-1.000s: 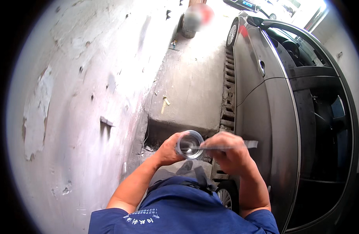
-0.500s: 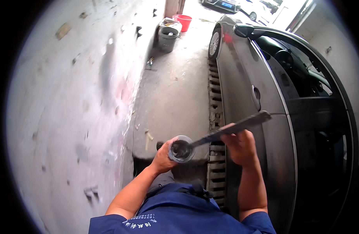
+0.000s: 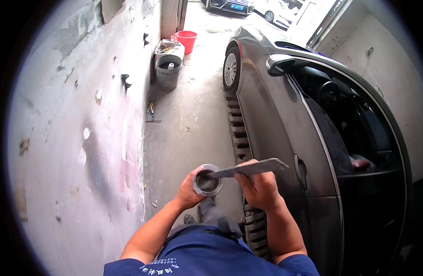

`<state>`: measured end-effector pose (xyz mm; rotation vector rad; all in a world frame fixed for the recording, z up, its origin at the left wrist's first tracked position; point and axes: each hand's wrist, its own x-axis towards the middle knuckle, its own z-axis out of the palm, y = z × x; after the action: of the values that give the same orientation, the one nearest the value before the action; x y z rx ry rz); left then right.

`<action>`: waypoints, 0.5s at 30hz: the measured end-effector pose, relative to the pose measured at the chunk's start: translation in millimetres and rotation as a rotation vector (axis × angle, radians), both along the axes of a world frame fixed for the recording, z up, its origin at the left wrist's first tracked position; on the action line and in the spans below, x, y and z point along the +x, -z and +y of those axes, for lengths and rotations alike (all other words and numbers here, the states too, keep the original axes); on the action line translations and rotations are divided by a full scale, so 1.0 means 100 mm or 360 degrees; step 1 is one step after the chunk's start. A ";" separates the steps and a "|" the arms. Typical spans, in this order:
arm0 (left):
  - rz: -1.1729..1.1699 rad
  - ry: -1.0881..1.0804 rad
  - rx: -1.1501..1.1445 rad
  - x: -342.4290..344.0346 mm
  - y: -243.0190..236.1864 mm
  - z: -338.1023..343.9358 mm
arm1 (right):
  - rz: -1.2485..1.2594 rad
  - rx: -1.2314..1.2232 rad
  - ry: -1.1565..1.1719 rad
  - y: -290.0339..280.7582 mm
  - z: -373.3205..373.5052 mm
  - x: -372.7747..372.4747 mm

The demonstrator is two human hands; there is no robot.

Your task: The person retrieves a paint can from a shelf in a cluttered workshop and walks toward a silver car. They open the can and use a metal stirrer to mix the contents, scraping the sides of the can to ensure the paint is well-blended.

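Observation:
At chest height my left hand (image 3: 189,188) is closed round a clear cup (image 3: 213,187) with grey contents. My right hand (image 3: 259,188) grips a long, flat grey stirring stick (image 3: 271,166), its fingers wrapped under it. The stick lies tilted across the top of the cup, its left end dipping inside. Both hands are over the concrete floor, between the wall and the grey car's front door (image 3: 312,216).
A marked white wall (image 3: 82,119) runs along my left. A metal drain grate (image 3: 236,124) borders the car. Ahead stand a grey bucket (image 3: 167,78), a red bucket (image 3: 188,43) and small tools (image 3: 150,110) on the floor. Other cars (image 3: 227,7) show beyond the opening.
The buckets and the car's front wheel appear nearer and further left as the view moves along. The stick swung up to the right half a second ago and is now lower and flatter.

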<state>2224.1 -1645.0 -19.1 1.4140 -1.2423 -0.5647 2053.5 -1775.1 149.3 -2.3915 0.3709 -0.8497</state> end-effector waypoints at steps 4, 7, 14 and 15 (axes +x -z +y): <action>-0.0109 -0.0118 0.0066 0.50 0.19 -0.65 | -0.0178 0.0314 0.0305 0.32 -0.53 0.28; -0.0170 -0.0178 0.0181 0.89 0.27 -1.16 | -0.0223 0.0138 0.0152 0.28 -1.10 0.76; -0.0036 -0.0059 0.0315 1.70 0.19 -2.50 | -0.0088 0.0154 -0.0405 0.13 -2.70 2.06; 0.0002 -0.0009 0.0381 1.83 0.20 -2.67 | 0.0001 0.0149 -0.0523 0.13 -2.83 2.12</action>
<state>2407.1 -1912.4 -38.7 1.6147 -1.1988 -0.7294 2265.8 -2058.0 136.6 -2.2807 0.0135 -0.6652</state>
